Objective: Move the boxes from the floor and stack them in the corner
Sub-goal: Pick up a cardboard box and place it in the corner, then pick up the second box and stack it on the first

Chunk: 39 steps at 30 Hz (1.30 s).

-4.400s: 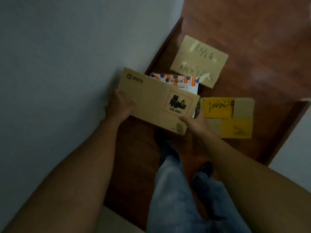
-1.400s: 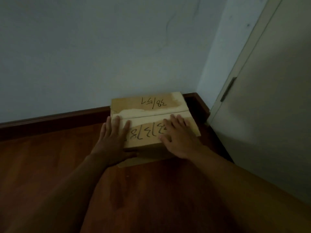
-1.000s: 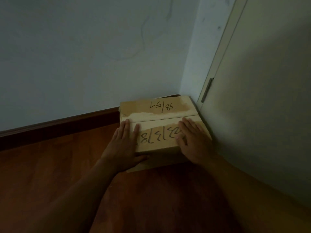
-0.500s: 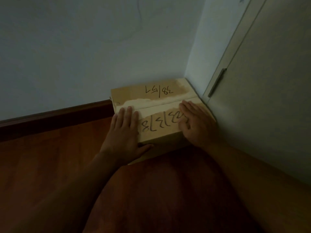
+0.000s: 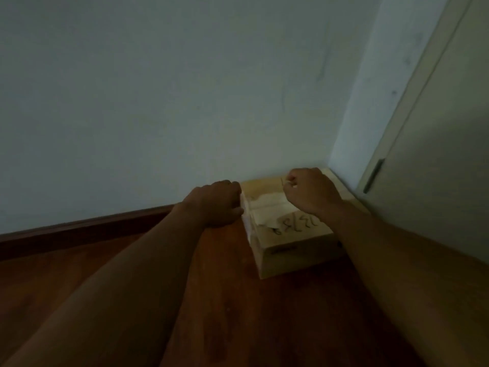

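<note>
A tan cardboard box [image 5: 296,246] with black handwritten numbers on its top lies flat on the wooden floor, tucked into the corner between the wall and the door. My left hand [image 5: 217,202] sits against the box's left side near its far corner, fingers curled in. My right hand [image 5: 309,192] is over the far part of the box top in a loose fist and hides part of the writing. Neither hand visibly grips the box. No other boxes are in view.
A pale wall [image 5: 185,102] with a dark wooden baseboard [image 5: 79,231] runs along the left. A light door [image 5: 444,160] with a hinge [image 5: 373,176] closes off the right side. Reddish wooden floor [image 5: 225,300] stretches toward me.
Both hands lay flat with spread fingers on the box top; now they have lifted off and curled shut, the left sliding to the box's left side. The box sits in the corner.
</note>
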Available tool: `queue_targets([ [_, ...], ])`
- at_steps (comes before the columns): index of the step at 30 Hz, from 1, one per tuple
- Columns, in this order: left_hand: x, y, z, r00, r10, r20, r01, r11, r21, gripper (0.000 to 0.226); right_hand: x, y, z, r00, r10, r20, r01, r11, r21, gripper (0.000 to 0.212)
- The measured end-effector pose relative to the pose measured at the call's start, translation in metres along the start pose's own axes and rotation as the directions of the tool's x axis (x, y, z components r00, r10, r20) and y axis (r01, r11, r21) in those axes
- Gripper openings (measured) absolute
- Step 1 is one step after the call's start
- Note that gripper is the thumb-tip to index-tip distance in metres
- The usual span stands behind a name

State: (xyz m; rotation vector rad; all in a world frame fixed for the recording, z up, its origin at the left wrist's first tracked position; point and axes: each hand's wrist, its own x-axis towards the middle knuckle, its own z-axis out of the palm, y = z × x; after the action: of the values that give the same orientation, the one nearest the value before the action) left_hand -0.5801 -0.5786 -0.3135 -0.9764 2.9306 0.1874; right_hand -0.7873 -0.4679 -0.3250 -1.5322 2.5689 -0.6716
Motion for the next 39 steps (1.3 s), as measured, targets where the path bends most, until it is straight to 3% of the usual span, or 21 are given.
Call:
queue_targets([
  [6, -0.111, -0.054, -0.096, 0.987, -0.134, -0.094, 0.135, 0.991, 0.009, 0.04, -0.02, -0.148, -0.057, 0.956, -0.232, 0.181, 0.238, 0.971, -0.012, 0.021],
  [13, -0.314, -0.078, -0.199, 0.913, -0.334, -0.235, 0.347, 0.938, 0.015, 0.029, -0.113, -0.298, -0.121, 0.873, -0.439, 0.212, 0.438, 0.897, 0.055, 0.025],
  [16, -0.38, -0.097, -0.223, 0.843, -0.42, -0.335, 0.452, 0.892, 0.02, 0.028, -0.141, -0.358, -0.125, 0.828, -0.534, 0.172, 0.538, 0.843, 0.03, 0.027],
  [22, -0.475, -0.142, -0.189, 0.707, -0.597, -0.378, 0.608, 0.787, -0.107, 0.02, -0.189, -0.465, -0.043, 0.716, -0.665, 0.213, 0.641, 0.747, 0.179, 0.023],
  [27, -0.588, -0.185, -0.136, 0.583, -0.743, -0.328, 0.732, 0.656, -0.184, 0.019, -0.257, -0.552, 0.044, 0.541, -0.775, 0.327, 0.751, 0.62, 0.227, 0.021],
  [30, -0.678, -0.206, -0.095, 0.45, -0.842, -0.298, 0.827, 0.519, -0.216, 0.017, -0.312, -0.602, 0.091, 0.433, -0.822, 0.369, 0.798, 0.54, 0.268, 0.013],
  [34, -0.789, -0.218, -0.037, 0.207, -0.939, -0.273, 0.915, 0.285, -0.285, 0.021, -0.392, -0.656, 0.148, 0.289, -0.872, 0.395, 0.838, 0.43, 0.336, 0.021],
  [39, -0.883, -0.232, 0.048, -0.097, -0.987, -0.128, 0.903, -0.033, -0.428, 0.034, -0.477, -0.708, 0.215, 0.19, -0.908, 0.374, 0.801, 0.364, 0.475, 0.034],
])
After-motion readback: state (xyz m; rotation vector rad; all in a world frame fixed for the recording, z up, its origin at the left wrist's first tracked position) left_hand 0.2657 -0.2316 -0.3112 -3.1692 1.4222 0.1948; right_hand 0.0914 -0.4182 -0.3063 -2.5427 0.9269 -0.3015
